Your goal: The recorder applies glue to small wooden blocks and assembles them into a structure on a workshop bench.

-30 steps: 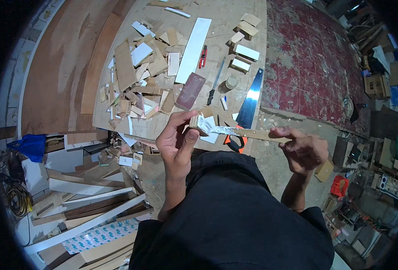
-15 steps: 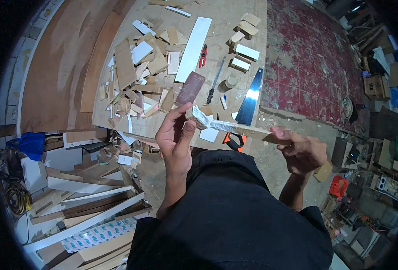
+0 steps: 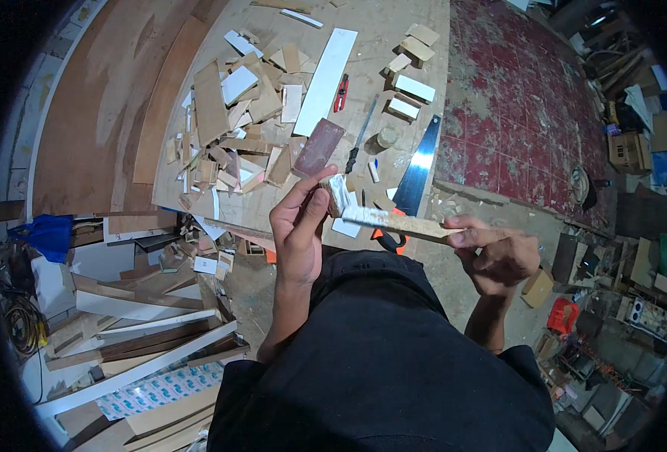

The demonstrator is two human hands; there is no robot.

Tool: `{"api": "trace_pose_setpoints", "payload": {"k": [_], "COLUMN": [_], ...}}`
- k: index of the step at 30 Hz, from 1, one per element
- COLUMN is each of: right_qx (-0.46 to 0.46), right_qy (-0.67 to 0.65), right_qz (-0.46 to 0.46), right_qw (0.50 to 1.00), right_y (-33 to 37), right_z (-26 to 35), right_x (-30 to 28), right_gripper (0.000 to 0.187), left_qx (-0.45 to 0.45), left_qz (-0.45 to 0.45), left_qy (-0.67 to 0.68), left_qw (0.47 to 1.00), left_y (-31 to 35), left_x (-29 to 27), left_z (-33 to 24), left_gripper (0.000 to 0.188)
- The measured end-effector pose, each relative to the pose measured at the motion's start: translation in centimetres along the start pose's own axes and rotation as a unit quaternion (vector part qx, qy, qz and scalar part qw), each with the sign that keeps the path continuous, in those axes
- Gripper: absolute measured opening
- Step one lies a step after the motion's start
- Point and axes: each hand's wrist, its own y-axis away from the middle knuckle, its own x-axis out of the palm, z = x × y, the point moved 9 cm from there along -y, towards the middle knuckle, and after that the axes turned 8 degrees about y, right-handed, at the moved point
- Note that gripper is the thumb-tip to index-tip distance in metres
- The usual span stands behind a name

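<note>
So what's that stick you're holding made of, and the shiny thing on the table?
The stick looks like bare, unfinished wood: pale tan, with white smears at one end. The shiny thing is a saw blade, likely steel, since it gleams bluish grey.

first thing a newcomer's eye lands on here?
Likely the two hands at centre: the left hand pinches a small pale block against the end of a wooden strip that the right hand grips. Behind them, a workbench is littered with wood offcuts, with a handsaw at its right edge and a reddish-brown sanding block nearby.
</note>
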Motion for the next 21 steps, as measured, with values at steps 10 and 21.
{"api": "trace_pose_setpoints", "payload": {"k": [10, 21], "right_qx": [-0.033, -0.012], "right_qy": [0.012, -0.164], "right_qz": [-0.036, -0.085], "right_qw": [0.999, 0.983], "right_y": [-0.9, 1.3], "right_z": [0.1, -3.9], "right_x": [0.4, -1.2], "right_gripper": [0.034, 0.025], "left_qx": [-0.020, -0.125], "left_qz": [0.029, 0.013], "left_qy": [0.013, 0.116], "left_qw": [0.999, 0.985], "left_y": [0.1, 0.4], "left_x": [0.2, -0.1], "left_z": [0.5, 2.1], "left_gripper": [0.032, 0.033]}}
